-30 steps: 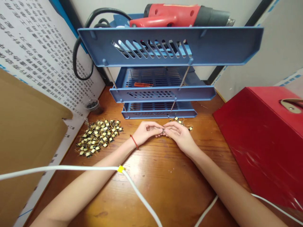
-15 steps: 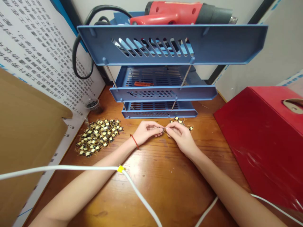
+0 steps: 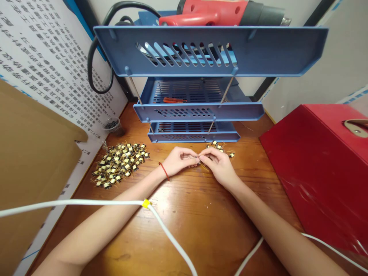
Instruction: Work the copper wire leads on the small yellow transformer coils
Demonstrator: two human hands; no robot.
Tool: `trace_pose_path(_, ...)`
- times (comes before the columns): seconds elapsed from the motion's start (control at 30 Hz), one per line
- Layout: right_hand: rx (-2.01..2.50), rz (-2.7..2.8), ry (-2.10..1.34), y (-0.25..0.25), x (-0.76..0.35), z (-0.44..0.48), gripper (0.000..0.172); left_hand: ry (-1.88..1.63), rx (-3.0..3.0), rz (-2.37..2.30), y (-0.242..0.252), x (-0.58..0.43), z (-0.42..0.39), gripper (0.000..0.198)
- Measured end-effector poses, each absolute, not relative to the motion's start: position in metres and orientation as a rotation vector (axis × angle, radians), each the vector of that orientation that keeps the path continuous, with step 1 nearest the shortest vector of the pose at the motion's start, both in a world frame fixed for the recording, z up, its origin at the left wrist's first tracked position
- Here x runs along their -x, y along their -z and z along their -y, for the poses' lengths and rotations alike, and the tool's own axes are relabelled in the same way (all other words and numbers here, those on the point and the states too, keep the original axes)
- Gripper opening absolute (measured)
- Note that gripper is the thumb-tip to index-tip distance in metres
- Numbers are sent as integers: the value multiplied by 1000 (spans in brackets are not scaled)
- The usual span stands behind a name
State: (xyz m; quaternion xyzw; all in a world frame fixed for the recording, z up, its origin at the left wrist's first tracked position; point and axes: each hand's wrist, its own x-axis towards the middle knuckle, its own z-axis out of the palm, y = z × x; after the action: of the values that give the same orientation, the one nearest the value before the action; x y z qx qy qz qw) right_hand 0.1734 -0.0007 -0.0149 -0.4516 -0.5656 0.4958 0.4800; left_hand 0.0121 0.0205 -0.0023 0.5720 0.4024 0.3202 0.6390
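My left hand (image 3: 183, 158) and my right hand (image 3: 217, 164) meet over the wooden table, fingertips nearly touching. Both are pinched closed on one small wire-leaded component (image 3: 200, 162), mostly covered by the fingers. Thin copper-coloured leads poke out below the right fingertips. Left of my hands lies a large pile of small black components with pale yellow tops and copper leads (image 3: 122, 164). A smaller group of similar components (image 3: 216, 145) lies just behind my right hand, partly hidden by it.
A blue three-tier tray rack (image 3: 198, 112) stands behind my hands, with a red heat gun (image 3: 212, 13) on top and an orange-red tool (image 3: 174, 100) inside. A clear cup (image 3: 113, 127) holds dark bits. A red box (image 3: 313, 161) stands right; a white cable (image 3: 169, 234) crosses the foreground.
The fingertips have shifted slightly around the held component, with the right fingers drawing a little closer to the left. The camera view has moved slightly; the piles look unchanged.
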Motion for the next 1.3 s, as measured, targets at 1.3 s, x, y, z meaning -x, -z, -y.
trace_pose_path(1.3, 1071, 1271, -1452, 16, -177, 0, 24, -812, -1163, -872, -2, -11, -22, 24)
